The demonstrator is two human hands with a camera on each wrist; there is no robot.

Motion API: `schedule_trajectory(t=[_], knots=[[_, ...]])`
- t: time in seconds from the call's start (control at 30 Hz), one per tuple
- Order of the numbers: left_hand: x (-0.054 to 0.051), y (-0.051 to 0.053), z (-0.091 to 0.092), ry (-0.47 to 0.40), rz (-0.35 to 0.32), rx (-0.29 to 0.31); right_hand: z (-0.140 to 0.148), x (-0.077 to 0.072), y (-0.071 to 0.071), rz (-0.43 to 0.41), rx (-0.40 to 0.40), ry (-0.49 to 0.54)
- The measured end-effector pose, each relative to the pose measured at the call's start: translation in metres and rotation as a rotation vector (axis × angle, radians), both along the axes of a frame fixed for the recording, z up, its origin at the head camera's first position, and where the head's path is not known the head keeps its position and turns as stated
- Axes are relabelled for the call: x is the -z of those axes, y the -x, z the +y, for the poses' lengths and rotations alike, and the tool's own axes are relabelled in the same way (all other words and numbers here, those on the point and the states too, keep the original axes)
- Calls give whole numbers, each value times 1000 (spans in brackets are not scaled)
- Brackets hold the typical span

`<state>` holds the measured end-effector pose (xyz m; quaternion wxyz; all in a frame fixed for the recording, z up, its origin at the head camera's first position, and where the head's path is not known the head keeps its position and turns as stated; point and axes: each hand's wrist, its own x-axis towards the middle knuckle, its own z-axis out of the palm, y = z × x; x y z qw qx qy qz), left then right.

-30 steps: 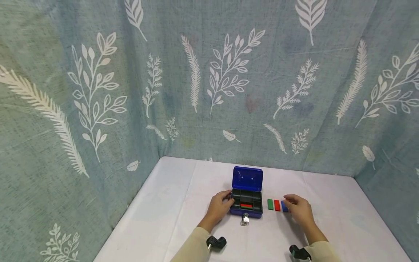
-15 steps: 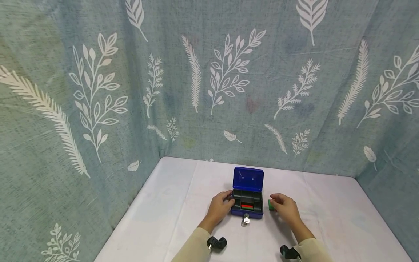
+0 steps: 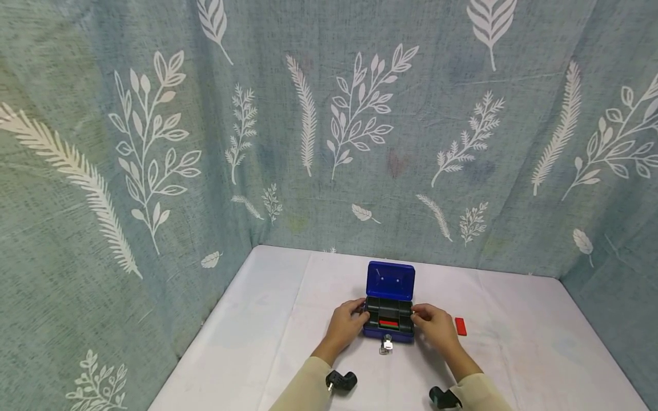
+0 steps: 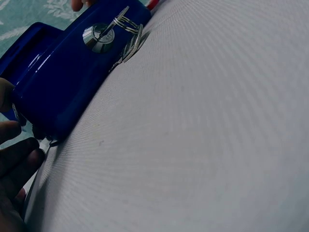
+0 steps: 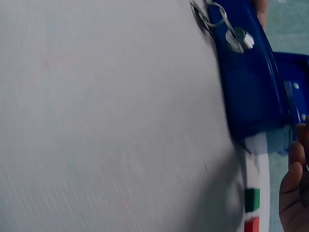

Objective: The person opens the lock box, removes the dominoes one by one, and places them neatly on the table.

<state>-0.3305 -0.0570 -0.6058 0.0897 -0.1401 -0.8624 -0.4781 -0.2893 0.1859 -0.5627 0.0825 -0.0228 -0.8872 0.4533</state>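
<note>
A small blue metal cash box (image 3: 388, 337) stands on the table with its lid (image 3: 390, 281) raised. Inside sits a black compartment tray (image 3: 389, 308), with red and green blocks (image 3: 389, 323) in its front middle section. A key with a key ring (image 4: 126, 23) is in the front lock (image 4: 99, 37). My left hand (image 3: 344, 325) holds the box's left side, thumb on the rim. My right hand (image 3: 437, 328) has its bent fingertips at the box's right edge; whether they pinch anything is hidden.
A red block (image 3: 460, 326) lies on the white table (image 3: 288, 342), right of my right hand. Beyond the box, the right wrist view shows a green block (image 5: 252, 199) and another red piece (image 5: 251, 224). A patterned curtain (image 3: 308, 142) stands behind the table.
My right hand has moved left, from over the row of blocks to the box's right edge. It now covers several blocks seen earlier and uncovers a red one. My left hand stays put.
</note>
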Motion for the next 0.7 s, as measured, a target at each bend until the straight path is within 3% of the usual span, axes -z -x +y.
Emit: schedule_trajectory(t=[0.37, 0.7], knots=[[0, -1, 1, 3, 4, 0, -15, 1, -2, 60, -6, -53], [-3, -2, 1, 12, 20, 6, -26, 0, -5, 58, -27, -85]])
